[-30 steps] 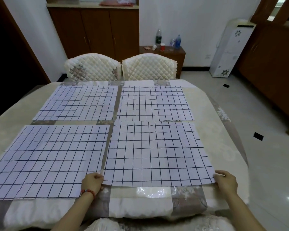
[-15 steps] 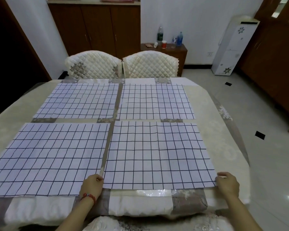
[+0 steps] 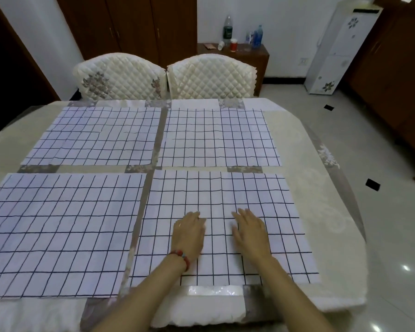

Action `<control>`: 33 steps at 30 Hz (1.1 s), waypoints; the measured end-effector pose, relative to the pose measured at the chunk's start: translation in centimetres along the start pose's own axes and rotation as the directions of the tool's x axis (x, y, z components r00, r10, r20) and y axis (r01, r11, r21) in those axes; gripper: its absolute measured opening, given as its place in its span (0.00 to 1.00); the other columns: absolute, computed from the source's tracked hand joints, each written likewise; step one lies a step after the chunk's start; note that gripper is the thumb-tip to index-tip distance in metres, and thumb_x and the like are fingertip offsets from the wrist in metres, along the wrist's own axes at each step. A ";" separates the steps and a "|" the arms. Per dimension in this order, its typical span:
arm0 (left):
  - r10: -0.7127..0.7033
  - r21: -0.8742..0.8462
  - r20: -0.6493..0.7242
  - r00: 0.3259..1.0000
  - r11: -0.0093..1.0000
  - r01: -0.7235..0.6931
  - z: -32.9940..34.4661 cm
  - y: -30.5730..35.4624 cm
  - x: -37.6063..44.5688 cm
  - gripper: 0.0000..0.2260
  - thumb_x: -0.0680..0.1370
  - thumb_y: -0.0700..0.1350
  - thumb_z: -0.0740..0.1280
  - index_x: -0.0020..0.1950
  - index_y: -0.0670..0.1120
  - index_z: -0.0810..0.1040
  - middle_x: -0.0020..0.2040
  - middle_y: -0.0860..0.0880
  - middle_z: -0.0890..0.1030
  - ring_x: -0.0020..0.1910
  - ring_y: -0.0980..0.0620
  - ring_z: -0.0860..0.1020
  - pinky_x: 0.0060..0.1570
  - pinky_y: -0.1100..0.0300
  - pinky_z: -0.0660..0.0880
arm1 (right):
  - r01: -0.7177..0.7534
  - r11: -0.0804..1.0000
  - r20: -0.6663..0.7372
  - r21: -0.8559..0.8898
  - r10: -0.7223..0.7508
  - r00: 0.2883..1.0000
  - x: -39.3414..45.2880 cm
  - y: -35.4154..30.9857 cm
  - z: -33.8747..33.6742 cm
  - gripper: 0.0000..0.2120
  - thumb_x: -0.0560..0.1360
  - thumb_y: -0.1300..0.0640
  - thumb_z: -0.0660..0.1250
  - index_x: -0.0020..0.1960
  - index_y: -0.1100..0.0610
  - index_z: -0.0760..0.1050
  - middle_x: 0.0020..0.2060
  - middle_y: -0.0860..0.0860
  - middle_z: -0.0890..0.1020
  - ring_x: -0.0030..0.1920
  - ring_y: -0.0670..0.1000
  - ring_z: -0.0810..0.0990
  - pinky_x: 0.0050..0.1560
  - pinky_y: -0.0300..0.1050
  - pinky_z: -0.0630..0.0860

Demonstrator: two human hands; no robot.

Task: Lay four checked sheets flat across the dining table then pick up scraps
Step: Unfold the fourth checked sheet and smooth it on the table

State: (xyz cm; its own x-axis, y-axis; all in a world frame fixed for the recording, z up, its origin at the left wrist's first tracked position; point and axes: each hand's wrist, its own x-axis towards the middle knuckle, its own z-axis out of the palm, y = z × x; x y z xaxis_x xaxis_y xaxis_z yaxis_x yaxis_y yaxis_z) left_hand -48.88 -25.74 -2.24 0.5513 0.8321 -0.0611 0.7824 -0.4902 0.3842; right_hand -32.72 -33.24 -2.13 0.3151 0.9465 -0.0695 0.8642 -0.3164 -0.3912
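Note:
Four white sheets with dark checks lie flat in a two-by-two grid on the dining table (image 3: 326,188). The near-right sheet (image 3: 225,192) has both my hands on it. My left hand (image 3: 189,233), with a red bead bracelet at the wrist, presses flat on its middle. My right hand (image 3: 250,232) lies flat beside it, fingers straight. The near-left sheet (image 3: 60,231), far-left sheet (image 3: 98,135) and far-right sheet (image 3: 218,136) lie untouched. No scraps are visible.
Two quilted cream chairs (image 3: 165,77) stand at the table's far edge. Behind them are a dark wood cabinet (image 3: 130,27) and a low side table (image 3: 237,51) with bottles and cups. A white water dispenser (image 3: 336,49) stands at the right, above tiled floor.
Both hands let go of the near-right sheet's front corners and moved inward and forward onto its middle, now flat. The camera leaned closer over the table.

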 end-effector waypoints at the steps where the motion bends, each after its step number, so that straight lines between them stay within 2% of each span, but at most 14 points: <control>1: 0.019 0.039 0.054 0.998 0.999 -0.021 0.7 0.7 1.0 0.16 0.80 0.44 0.55 0.68 0.47 0.68 0.72 0.46 0.65 0.73 0.47 0.61 0.70 0.48 0.57 | 0.023 1.000 0.050 -0.002 -0.023 0.998 0.7 -0.4 0.9 0.23 0.77 0.48 0.47 0.65 0.53 0.72 0.66 0.52 0.75 0.67 0.54 0.72 0.65 0.54 0.68; 4: -0.010 0.150 0.171 0.985 0.989 -0.016 2.9 0.7 2.5 0.22 0.81 0.52 0.45 0.75 0.52 0.49 0.77 0.52 0.49 0.76 0.51 0.46 0.74 0.49 0.42 | 0.075 0.992 0.107 -0.102 -0.064 0.992 1.1 0.4 3.2 0.31 0.76 0.40 0.33 0.72 0.48 0.59 0.73 0.44 0.57 0.74 0.46 0.55 0.74 0.50 0.50; 6: -0.014 0.176 0.070 0.997 0.984 0.001 4.3 -1.0 1.8 0.23 0.79 0.58 0.41 0.74 0.53 0.46 0.76 0.52 0.49 0.76 0.48 0.51 0.73 0.50 0.42 | 0.000 0.998 0.058 -0.055 0.004 0.998 0.7 2.3 3.9 0.33 0.72 0.36 0.28 0.74 0.45 0.44 0.73 0.41 0.43 0.74 0.43 0.40 0.73 0.45 0.33; 8: -0.097 0.167 0.004 0.995 0.981 0.095 4.6 -2.5 0.7 0.28 0.76 0.64 0.36 0.73 0.53 0.49 0.75 0.51 0.51 0.75 0.46 0.55 0.71 0.51 0.40 | -0.147 0.987 -0.042 -0.065 0.144 0.989 0.4 4.4 3.5 0.32 0.72 0.35 0.29 0.73 0.45 0.41 0.72 0.40 0.41 0.74 0.43 0.39 0.73 0.45 0.34; 11: -0.222 0.080 -0.003 0.975 0.972 0.222 4.5 -4.0 -0.3 0.36 0.68 0.69 0.26 0.73 0.55 0.40 0.74 0.52 0.40 0.74 0.50 0.38 0.70 0.54 0.29 | -0.288 0.956 -0.073 -0.058 0.284 0.956 0.2 6.1 2.6 0.33 0.71 0.37 0.31 0.74 0.47 0.42 0.72 0.42 0.41 0.74 0.44 0.41 0.74 0.48 0.35; 15: -0.385 0.061 -0.051 0.921 0.920 0.388 4.2 -1.7 1.3 0.42 0.68 0.69 0.28 0.75 0.46 0.45 0.76 0.42 0.44 0.75 0.42 0.41 0.71 0.43 0.36 | -0.304 0.949 -0.083 -0.081 0.298 0.951 0.2 6.0 2.6 0.31 0.72 0.38 0.32 0.72 0.47 0.40 0.74 0.44 0.43 0.73 0.43 0.40 0.69 0.42 0.26; 18: 0.031 0.180 0.033 0.999 0.983 -0.036 4.5 3.1 4.8 0.28 0.77 0.60 0.40 0.72 0.49 0.60 0.74 0.46 0.61 0.73 0.46 0.53 0.71 0.42 0.46 | -0.311 0.944 -0.114 -0.108 0.299 0.948 0.3 6.2 3.0 0.32 0.73 0.37 0.32 0.74 0.49 0.45 0.74 0.45 0.46 0.74 0.45 0.43 0.68 0.40 0.25; 20: 0.342 0.234 0.189 0.921 0.895 -0.380 4.9 4.4 7.2 0.26 0.79 0.59 0.38 0.74 0.52 0.53 0.77 0.50 0.53 0.74 0.49 0.45 0.72 0.43 0.41 | -0.311 0.943 -0.137 -0.121 0.294 0.946 0.3 6.3 3.1 0.33 0.74 0.37 0.31 0.74 0.49 0.48 0.74 0.45 0.47 0.74 0.45 0.45 0.68 0.40 0.26; 21: 0.328 0.220 0.261 0.908 0.896 -0.387 4.8 3.7 8.6 0.25 0.79 0.59 0.40 0.75 0.54 0.47 0.77 0.51 0.47 0.75 0.50 0.40 0.72 0.45 0.37 | -0.310 0.944 -0.143 -0.115 0.293 0.945 0.4 6.4 3.2 0.32 0.74 0.38 0.33 0.74 0.49 0.47 0.74 0.45 0.47 0.74 0.45 0.45 0.68 0.40 0.26; 24: -0.049 0.235 0.122 0.991 0.972 0.019 3.5 -1.3 12.1 0.26 0.79 0.58 0.45 0.75 0.54 0.42 0.77 0.51 0.42 0.76 0.49 0.40 0.73 0.44 0.39 | -0.303 0.948 -0.158 -0.094 0.286 0.945 0.4 6.4 3.4 0.30 0.74 0.38 0.33 0.73 0.47 0.44 0.74 0.44 0.47 0.74 0.45 0.44 0.70 0.40 0.27; 26: -0.362 0.186 0.004 0.932 0.916 0.355 2.3 -4.2 12.8 0.28 0.79 0.59 0.44 0.75 0.51 0.41 0.77 0.47 0.40 0.76 0.46 0.40 0.73 0.41 0.40 | -0.302 0.949 -0.174 -0.091 0.284 0.943 0.4 6.5 3.6 0.31 0.74 0.37 0.30 0.73 0.47 0.45 0.74 0.44 0.48 0.75 0.45 0.46 0.71 0.41 0.29; 28: -0.452 0.116 -0.040 0.891 0.884 0.454 2.1 -4.1 11.8 0.29 0.78 0.61 0.41 0.75 0.49 0.40 0.76 0.45 0.37 0.75 0.44 0.38 0.72 0.40 0.38 | -0.295 0.950 -0.180 -0.098 0.275 0.944 0.3 6.6 3.7 0.33 0.74 0.37 0.29 0.74 0.48 0.47 0.74 0.45 0.49 0.75 0.46 0.47 0.71 0.42 0.30; 31: -0.138 0.133 -0.035 0.990 0.981 0.141 4.6 0.1 7.5 0.28 0.75 0.62 0.34 0.73 0.53 0.37 0.73 0.51 0.32 0.73 0.49 0.30 0.69 0.46 0.28 | -0.285 0.952 -0.188 -0.109 0.262 0.947 0.5 6.6 3.7 0.34 0.74 0.37 0.29 0.74 0.50 0.50 0.75 0.46 0.51 0.75 0.47 0.47 0.71 0.42 0.30; 33: 0.001 0.200 -0.038 0.999 0.980 0.006 7.3 1.8 4.1 0.27 0.77 0.62 0.38 0.74 0.53 0.48 0.76 0.52 0.38 0.74 0.52 0.32 0.70 0.46 0.36 | -0.284 0.951 -0.186 -0.121 0.259 0.948 0.4 6.5 3.6 0.35 0.74 0.37 0.30 0.74 0.50 0.52 0.75 0.47 0.52 0.75 0.47 0.48 0.71 0.42 0.30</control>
State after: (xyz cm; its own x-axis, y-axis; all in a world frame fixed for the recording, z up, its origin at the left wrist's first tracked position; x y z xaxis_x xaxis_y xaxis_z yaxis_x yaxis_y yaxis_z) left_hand -43.12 -25.10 -8.51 0.5409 0.8407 -0.0257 0.8280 -0.5269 0.1916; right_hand -28.42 -34.70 -8.04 0.5953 0.8035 0.0041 0.7803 -0.5770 -0.2413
